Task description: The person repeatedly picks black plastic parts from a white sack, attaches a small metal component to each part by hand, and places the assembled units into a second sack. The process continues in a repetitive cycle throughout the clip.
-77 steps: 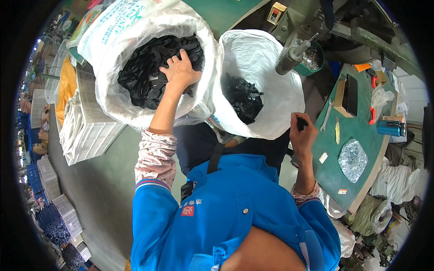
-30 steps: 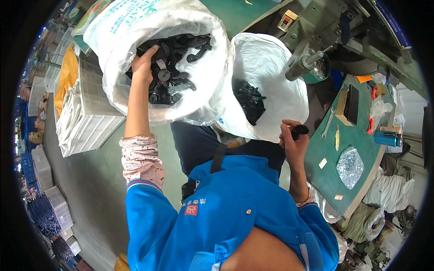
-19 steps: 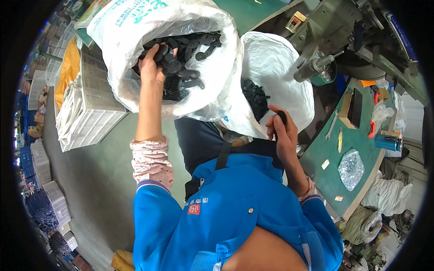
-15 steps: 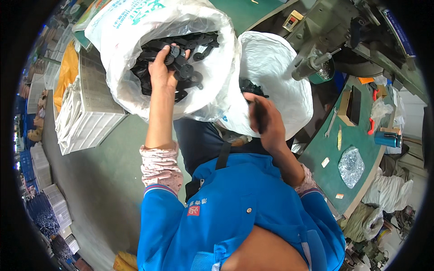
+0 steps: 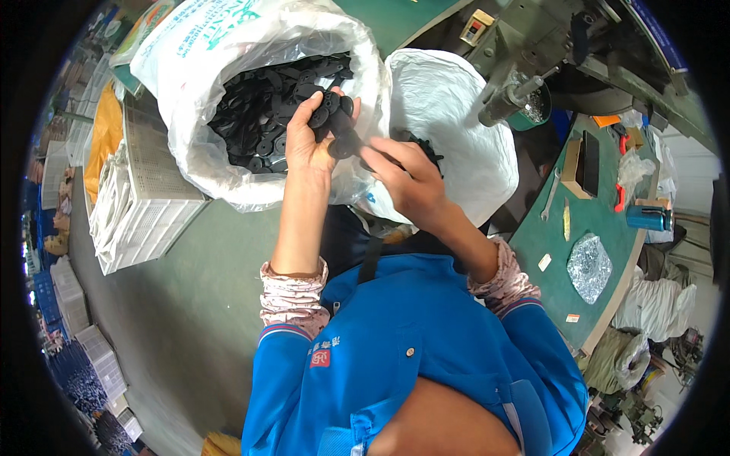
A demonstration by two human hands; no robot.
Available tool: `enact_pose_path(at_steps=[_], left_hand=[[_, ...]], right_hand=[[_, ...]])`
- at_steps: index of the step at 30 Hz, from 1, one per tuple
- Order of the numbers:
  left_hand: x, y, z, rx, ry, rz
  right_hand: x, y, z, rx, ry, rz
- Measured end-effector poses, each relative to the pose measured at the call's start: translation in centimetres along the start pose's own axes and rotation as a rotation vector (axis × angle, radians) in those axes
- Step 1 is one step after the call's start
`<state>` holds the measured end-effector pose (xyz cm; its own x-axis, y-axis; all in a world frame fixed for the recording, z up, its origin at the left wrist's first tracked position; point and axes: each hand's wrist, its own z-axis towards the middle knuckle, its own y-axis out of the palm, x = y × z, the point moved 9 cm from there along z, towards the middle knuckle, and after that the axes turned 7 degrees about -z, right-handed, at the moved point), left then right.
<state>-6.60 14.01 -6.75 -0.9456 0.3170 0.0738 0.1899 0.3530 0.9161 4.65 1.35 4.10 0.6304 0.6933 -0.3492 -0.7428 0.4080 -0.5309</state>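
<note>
My left hand point(image 5: 308, 148) is closed around several black plastic parts with round disc ends point(image 5: 334, 114), over the mouth of a big white sack point(image 5: 179, 114). Many more loose black parts point(image 5: 266, 99) lie inside that sack. From the right, my right hand point(image 5: 414, 182) meets the bunch, its thumb and fingers pinching a dark part by the discs; motion blur hides the part's exact shape. Just beyond my right hand stands a second white sack point(image 5: 479, 144), with a small heap of black pieces point(image 5: 426, 148) partly hidden by the hand.
A white plastic crate point(image 5: 160, 190) holding folded white sacks stands at the left. On the right, a green worktable point(image 5: 532, 235) carries a wrench point(image 5: 550, 196), a clear plastic bag point(image 5: 589, 264) and an open carton point(image 5: 578, 167). Machinery point(image 5: 517, 45) rises at the upper right.
My right hand has moved left from the second sack to the parts in my left hand. The left hand has shifted right and a little down, still holding its bunch.
</note>
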Motion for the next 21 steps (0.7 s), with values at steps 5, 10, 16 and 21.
enact_pose_path(at_steps=[5,10,16,21], left_hand=[[-2.9,1.6,-0.4,0.026,-0.030,0.009],[-7.9,3.5,-0.2,-0.102,-0.143,0.128],[-12.7,5.4,-0.3,-0.175,-0.163,0.229],[-14.1,5.9,-0.2,-0.205,-0.194,0.256]], right_hand=[[0.7,-7.1,-0.8,-0.021,0.151,-0.025],[9.2,-14.6,-2.6,0.210,0.922,0.482],[12.1,-19.0,2.3,0.120,0.813,0.419],[14.6,-17.7,5.9,0.049,1.126,0.568]])
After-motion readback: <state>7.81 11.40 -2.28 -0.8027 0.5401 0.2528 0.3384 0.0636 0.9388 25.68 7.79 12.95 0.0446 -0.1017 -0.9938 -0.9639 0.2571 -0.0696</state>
